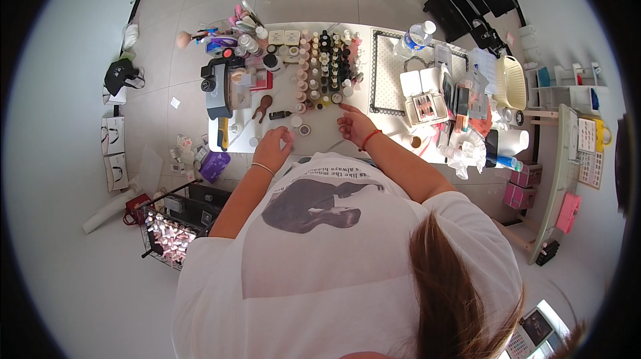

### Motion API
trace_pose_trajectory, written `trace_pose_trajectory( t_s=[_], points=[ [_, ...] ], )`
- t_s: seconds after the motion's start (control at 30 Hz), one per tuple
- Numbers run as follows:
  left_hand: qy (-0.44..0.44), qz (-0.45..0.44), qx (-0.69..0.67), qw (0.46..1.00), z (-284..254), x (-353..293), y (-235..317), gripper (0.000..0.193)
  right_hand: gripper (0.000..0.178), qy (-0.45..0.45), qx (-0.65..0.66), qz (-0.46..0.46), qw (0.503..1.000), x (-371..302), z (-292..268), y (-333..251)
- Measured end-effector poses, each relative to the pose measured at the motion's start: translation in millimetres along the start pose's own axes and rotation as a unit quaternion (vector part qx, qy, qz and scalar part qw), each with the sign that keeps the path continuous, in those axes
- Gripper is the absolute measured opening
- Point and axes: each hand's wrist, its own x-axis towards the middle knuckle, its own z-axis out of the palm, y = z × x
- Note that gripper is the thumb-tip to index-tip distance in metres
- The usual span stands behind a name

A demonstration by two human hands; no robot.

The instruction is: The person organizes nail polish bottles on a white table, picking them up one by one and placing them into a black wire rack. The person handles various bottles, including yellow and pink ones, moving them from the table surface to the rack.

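Note:
My left hand (272,150) is at the table's near edge with its fingers drawn together. Something small and pale may be at the fingertips, too small to name. Close by are a small open pot (304,130), a round white lid (296,121) and a black bottle (280,115) lying on its side. My right hand (357,127) reaches over the table, index finger stretched out and the other fingers loosely bent. That fingertip is beside or touching a small round jar (336,98) at the front of several rows of small bottles (324,62). Nothing shows inside the right hand.
A grey machine (217,92) and a brush cluster stand left on the white table (284,89). To the right are a lace-edged mat (386,72), a water bottle (415,40), an open white case (423,95), a cream basket (511,82) and crumpled tissues (464,152).

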Motion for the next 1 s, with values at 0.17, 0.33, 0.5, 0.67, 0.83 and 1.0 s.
trace_pose_trajectory(
  t_s=[0.17,0.33,0.5,0.67,0.83,1.0],
  points=[
    [0.002,0.005,0.002,1.0,0,0,-1,0.034,0.048,-0.018,0.004,0.003,1.0,1,-1,-3],
    [-0.006,-0.005,-0.001,1.0,0,-1,2,0.034,0.048,-0.011,-0.06,0.002,0.998,0,-1,-6],
    [-0.014,-0.012,0.0,1.0,0,-2,3,0.035,0.05,0.031,-0.282,-0.052,0.957,6,-1,-9],
    [-0.017,-0.015,0.001,1.0,-1,-3,5,0.037,0.052,0.08,-0.502,-0.204,0.837,10,-5,-3],
    [-0.012,-0.013,-0.005,1.0,-1,-4,5,0.038,0.04,0.111,-0.678,-0.293,0.665,2,-10,-2],
    [-0.048,-0.07,-0.101,0.991,-9,2,20,0.043,0.028,0.031,-0.751,-0.202,0.627,-28,6,-20]
  ],
)
